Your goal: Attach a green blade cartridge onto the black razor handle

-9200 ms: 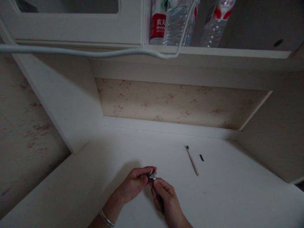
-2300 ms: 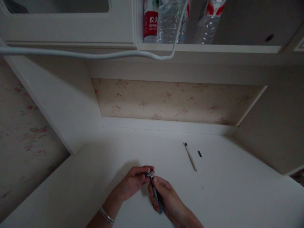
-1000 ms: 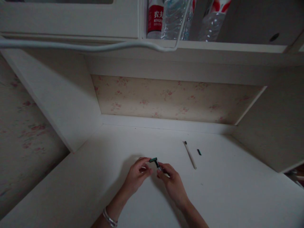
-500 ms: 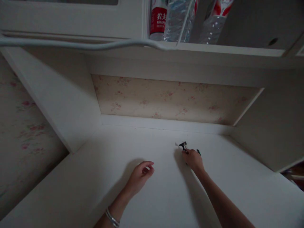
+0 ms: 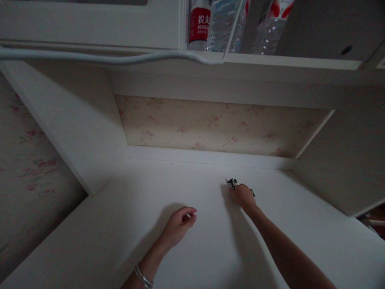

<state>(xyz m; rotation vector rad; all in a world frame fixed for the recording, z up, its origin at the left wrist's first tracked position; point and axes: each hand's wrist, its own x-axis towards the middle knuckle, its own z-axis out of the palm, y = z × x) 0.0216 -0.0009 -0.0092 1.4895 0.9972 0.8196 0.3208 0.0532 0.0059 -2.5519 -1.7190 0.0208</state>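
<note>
My right hand [image 5: 243,196] is closed around a small dark tool [image 5: 231,182] with a T-shaped black end and some shiny metal; its exact kind is too small to tell. A dark green-black tip [image 5: 252,192] shows on the far side of the same hand, and the rest is hidden by the fingers. Lower and to the left, my left hand [image 5: 179,225] is held over the white desktop [image 5: 207,253] with curled fingers apart from the thumb and nothing between them. A silver bangle [image 5: 143,276] circles the left wrist.
A shelf [image 5: 270,60] overhangs the desk, with a red-labelled water bottle [image 5: 199,25] and more clear bottles on it. A pale cable [image 5: 120,58] runs along its front. White side panels [image 5: 81,120] and a floral wall [image 5: 195,124] enclose the back.
My right hand has shifted slightly up and left with the dark tool, whose end has turned a little. My left hand has barely moved.
</note>
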